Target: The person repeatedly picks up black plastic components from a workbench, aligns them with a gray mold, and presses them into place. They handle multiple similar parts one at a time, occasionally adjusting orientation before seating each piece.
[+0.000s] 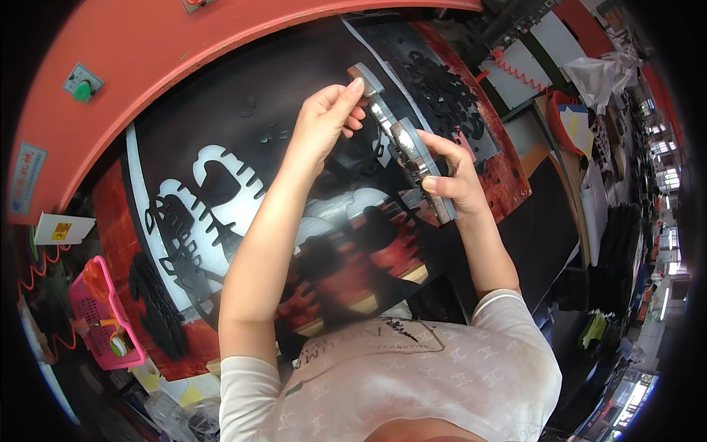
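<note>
Both hands hold up a long metal cutting die (411,146) with a narrow, stepped shape, tilted above the press bed. My left hand (326,119) has its thumb on the die's far end, the other fingers curled beside it. Around the wider near part, my right hand (455,177) grips with thumb and fingers on either side. Under the hands lies a black sheet (221,105) with toothed, curved cut-outs along its near side. White surface (235,188) shows through some of these openings. What sits inside the die is too small to tell.
The press's red beam (138,66) arches overhead, with a green button (82,91). Loose black pieces (444,91) pile at the right; more black pieces (154,309) are stacked at the left. A pink plastic basket (105,320) stands left. A red coiled hose (522,74) hangs upper right.
</note>
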The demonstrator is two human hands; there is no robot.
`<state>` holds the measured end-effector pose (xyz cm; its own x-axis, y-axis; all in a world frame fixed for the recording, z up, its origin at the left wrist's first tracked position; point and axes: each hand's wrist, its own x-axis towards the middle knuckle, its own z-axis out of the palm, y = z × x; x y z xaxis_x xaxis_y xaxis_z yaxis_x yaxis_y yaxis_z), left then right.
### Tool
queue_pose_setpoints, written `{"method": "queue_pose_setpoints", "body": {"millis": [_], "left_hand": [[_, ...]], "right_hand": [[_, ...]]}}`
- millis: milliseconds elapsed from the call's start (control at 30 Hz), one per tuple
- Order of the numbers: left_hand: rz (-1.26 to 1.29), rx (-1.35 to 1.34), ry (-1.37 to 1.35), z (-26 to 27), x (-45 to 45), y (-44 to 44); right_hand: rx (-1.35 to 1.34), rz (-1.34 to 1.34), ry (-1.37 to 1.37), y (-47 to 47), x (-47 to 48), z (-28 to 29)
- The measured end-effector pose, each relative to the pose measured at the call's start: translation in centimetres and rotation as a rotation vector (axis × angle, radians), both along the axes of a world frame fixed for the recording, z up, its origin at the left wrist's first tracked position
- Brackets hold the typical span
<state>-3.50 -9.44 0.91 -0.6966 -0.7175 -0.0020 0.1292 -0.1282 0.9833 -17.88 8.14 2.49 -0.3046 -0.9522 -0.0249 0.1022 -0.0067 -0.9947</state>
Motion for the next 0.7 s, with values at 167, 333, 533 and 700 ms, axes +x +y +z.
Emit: {"method": "queue_pose_setpoints", "body": {"millis": [167, 333, 533, 700], "left_hand": [[0.020, 0.044, -0.008, -0.2, -0.5, 0.5], [0.243, 0.132, 0.125, -1.8, -0.1, 1.7], [0.430, -0.119, 0.274, -3.3, 1.1, 7.6], [0.504, -0.201, 0.333, -2.8, 6.3, 9.4]], "right_hand": [[-0.011, -0.012, -0.114, 0.1, 0.1, -0.6], [-0.113, -0.043, -0.375, -0.2, -0.7, -0.6], [-0.257, -0.073, -0.554, -3.3, -4.0, -0.9], [-0.188, -0.395, -0.624, -7.9, -9.6, -1.1]]}}
